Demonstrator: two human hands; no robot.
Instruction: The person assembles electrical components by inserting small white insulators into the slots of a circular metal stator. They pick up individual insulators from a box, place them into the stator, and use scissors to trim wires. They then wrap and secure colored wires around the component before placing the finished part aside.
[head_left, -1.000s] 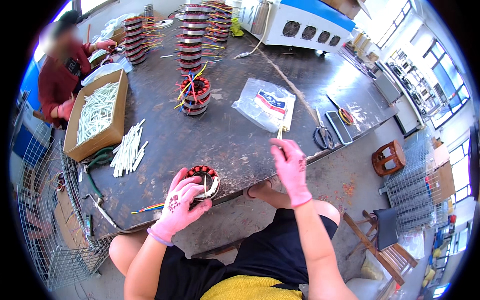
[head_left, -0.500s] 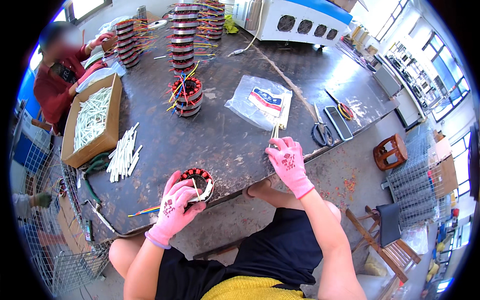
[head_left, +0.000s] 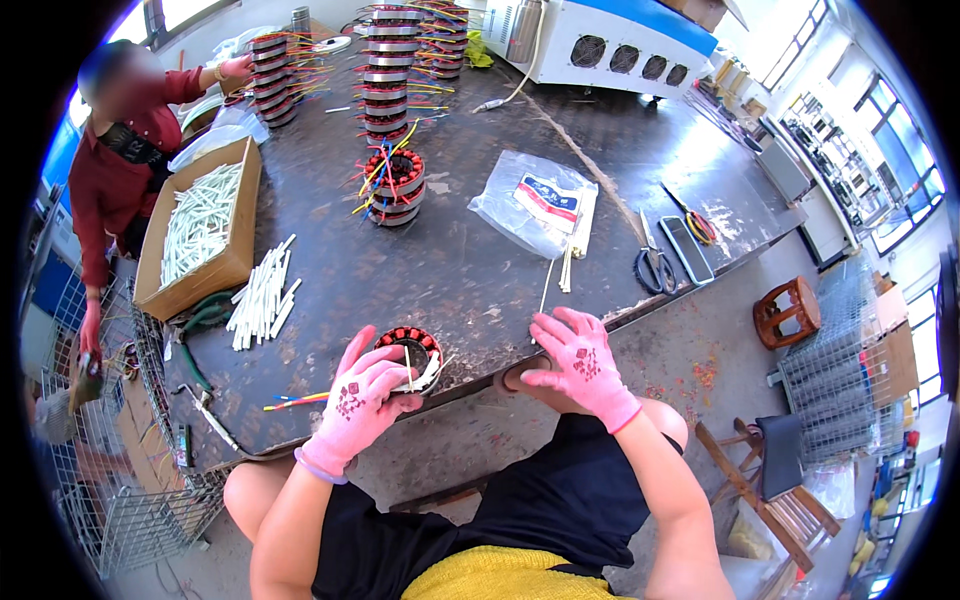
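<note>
My left hand point(head_left: 358, 405) is closed around the near side of a ring-shaped motor stator point(head_left: 418, 338) with red windings, at the table's front edge. A thin pale strip point(head_left: 408, 368) crosses the ring beside my fingers. My right hand point(head_left: 585, 368) is over the edge, thumb apart from the bent fingers. Its fingertips touch another thin pale strip point(head_left: 546, 288), like a cable tie, lying on the table. Beyond it more strips stick out of a clear plastic bag point(head_left: 505, 205). Coloured wires point(head_left: 296, 401) lie left of the stator.
Stacked stators point(head_left: 388, 80) with wires stand at the back, a shorter stack point(head_left: 398, 185) nearer. At left are a carton point(head_left: 205, 265) of white tubes and a loose tube pile point(head_left: 263, 303). Scissors point(head_left: 655, 268) and a phone point(head_left: 687, 248) lie right. A co-worker point(head_left: 125, 160) stands far left.
My right hand has come back toward me from the bag, and a single strip has been drawn out. My left hand still holds the stator. The co-worker's arm now reaches to a stack.
</note>
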